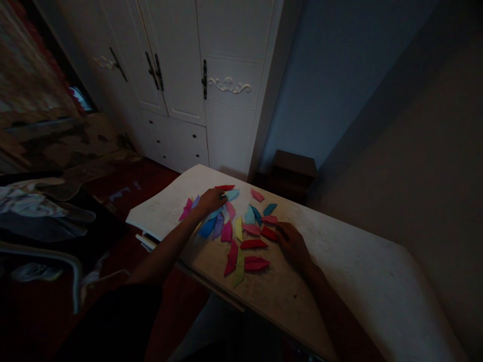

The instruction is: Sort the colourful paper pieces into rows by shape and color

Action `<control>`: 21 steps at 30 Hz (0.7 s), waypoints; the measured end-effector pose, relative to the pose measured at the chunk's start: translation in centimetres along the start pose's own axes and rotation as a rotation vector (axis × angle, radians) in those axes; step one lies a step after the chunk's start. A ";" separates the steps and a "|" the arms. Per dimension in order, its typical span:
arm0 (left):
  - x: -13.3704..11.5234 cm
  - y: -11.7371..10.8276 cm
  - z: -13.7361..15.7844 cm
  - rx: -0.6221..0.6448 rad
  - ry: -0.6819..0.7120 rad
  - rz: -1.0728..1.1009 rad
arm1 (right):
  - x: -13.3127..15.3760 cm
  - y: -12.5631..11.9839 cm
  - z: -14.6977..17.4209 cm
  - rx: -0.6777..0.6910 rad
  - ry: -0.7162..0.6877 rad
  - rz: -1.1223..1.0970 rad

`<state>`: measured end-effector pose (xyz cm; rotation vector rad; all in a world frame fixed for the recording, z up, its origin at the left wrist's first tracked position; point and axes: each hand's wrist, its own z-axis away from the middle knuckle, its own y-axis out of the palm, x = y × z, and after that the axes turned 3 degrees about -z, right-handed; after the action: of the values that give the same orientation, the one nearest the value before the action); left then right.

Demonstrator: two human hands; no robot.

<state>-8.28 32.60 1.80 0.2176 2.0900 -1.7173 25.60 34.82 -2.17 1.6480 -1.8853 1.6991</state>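
Folded paper pieces in many colours lie loosely spread over the table. My left hand (213, 200) reaches to the far side of them, its fingers curled at the near end of a light blue folded paper piece (232, 194). Just beyond those fingers lies a long red piece (225, 187). At the right side of the spread, my right hand (293, 245) has its fingers bent against the end of a red folded paper piece (268, 233). A pink piece (269, 219) lies just above it. Nearer to me are a yellow-green piece (239, 270) and a magenta piece (256, 263).
The pale table (350, 251) stretches away to the right. Behind it stand a white wardrobe (234, 130) and a small brown box-like cabinet (294, 163). At the left, a light curved metal frame (71, 261) and draped cloth (33, 201) stand beside the table.
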 end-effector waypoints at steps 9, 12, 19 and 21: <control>0.8 0.6 -2.3 0.073 0.046 0.009 | 0.2 -0.1 -0.1 0.008 -0.004 -0.017; 1.0 0.7 -2.5 0.074 0.063 0.026 | 0.2 -0.1 0.0 0.002 -0.001 -0.025; 1.9 0.4 -2.1 0.018 0.081 0.111 | 0.3 0.0 0.0 -0.008 -0.008 -0.023; 2.0 0.2 -1.9 -0.022 0.084 0.142 | 0.2 0.0 0.0 -0.008 -0.010 -0.018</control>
<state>-10.46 34.22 1.05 0.4285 2.0968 -1.6271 25.49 34.72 -2.02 1.6691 -1.8732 1.6766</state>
